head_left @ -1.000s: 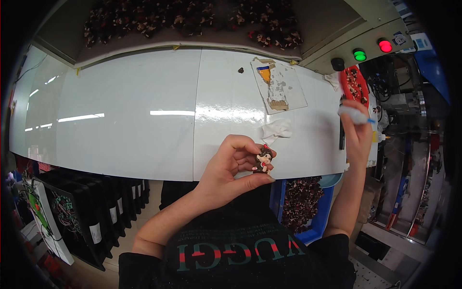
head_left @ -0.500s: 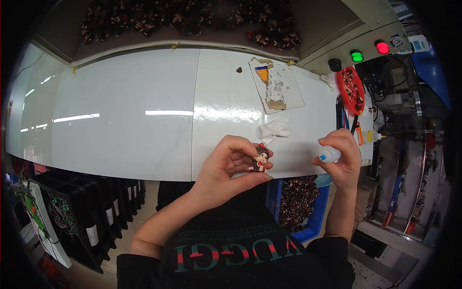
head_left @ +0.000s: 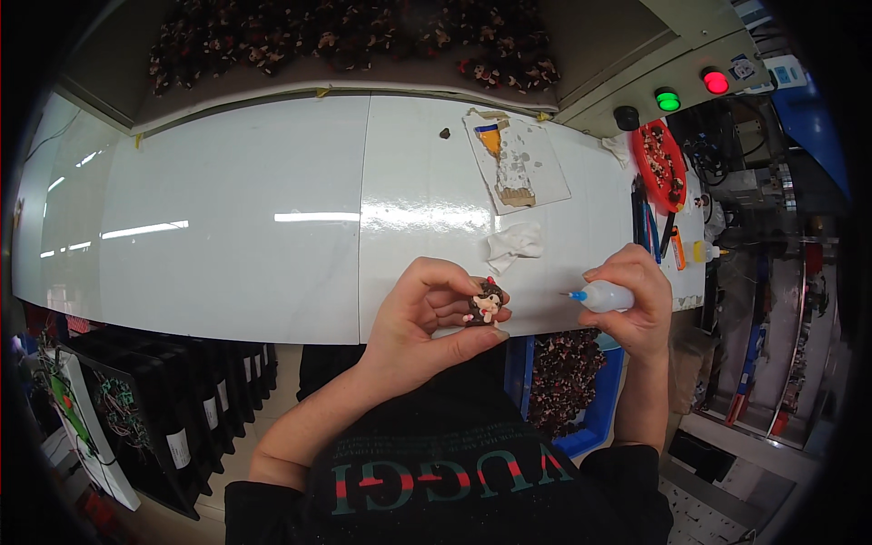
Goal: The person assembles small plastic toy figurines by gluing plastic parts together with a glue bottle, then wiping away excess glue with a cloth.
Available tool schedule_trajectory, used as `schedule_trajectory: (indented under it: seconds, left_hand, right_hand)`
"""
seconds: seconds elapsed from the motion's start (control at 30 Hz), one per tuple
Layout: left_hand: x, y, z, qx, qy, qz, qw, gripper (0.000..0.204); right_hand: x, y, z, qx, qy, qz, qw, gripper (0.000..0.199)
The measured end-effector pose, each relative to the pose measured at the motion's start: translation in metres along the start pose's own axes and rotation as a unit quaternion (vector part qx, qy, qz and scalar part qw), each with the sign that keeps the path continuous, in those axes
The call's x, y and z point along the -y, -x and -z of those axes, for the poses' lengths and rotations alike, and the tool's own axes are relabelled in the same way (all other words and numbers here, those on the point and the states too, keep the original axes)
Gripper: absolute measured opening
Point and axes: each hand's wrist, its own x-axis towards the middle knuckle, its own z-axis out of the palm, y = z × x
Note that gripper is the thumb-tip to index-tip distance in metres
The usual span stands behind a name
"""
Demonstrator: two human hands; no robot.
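Note:
Between the thumb and fingers of my left hand is a small dark brown figurine with a pale face and a bit of red on top. It is held just above the front edge of the white table. To the right, my right hand grips a white squeeze bottle with a blue nozzle and thin needle tip. That tip points left toward the figurine, with a gap between them. A crumpled white tissue lies on the table just beyond the figurine.
A stained board with an orange-yellow piece lies farther back. Small parts fill a red tray at the right, near pens and a yellow-capped bottle. Many figurines pile under the machine hood. Below the table edge stands a blue crate.
My right hand has turned the squeeze bottle so its nozzle now points left toward the figurine. The figurine has turned and tilted slightly in my left hand.

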Motion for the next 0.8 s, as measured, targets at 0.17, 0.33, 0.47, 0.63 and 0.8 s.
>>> schedule_trajectory:
  seconds: [0.17, 0.33, 0.47, 0.63, 0.8]
  left_hand:
    - [-0.002, 0.0, -0.001, -0.006, 0.02, 0.029, 0.999, 0.039]
    - [-0.004, -0.001, -0.001, -0.003, 0.025, 0.04, 0.999, 0.038]
    - [-0.006, 0.0, 0.0, -0.004, 0.028, 0.059, 0.998, 0.039]
    - [-0.008, 0.0, 0.002, 0.001, 0.025, 0.065, 0.998, 0.04]
    - [-0.011, 0.0, 0.004, -0.002, -0.003, 0.074, 0.997, 0.04]
  right_hand:
    - [0.001, -0.004, 0.001, 0.027, -0.005, 0.017, 0.999, 0.047]
    - [0.007, -0.014, 0.004, 0.06, 0.027, 0.06, 0.996, 0.046]
    - [0.01, -0.023, 0.003, 0.081, 0.036, 0.074, 0.993, 0.045]
    - [0.014, -0.028, 0.001, 0.099, 0.056, 0.075, 0.991, 0.043]
    - [0.014, -0.03, -0.003, 0.103, 0.063, 0.078, 0.99, 0.043]
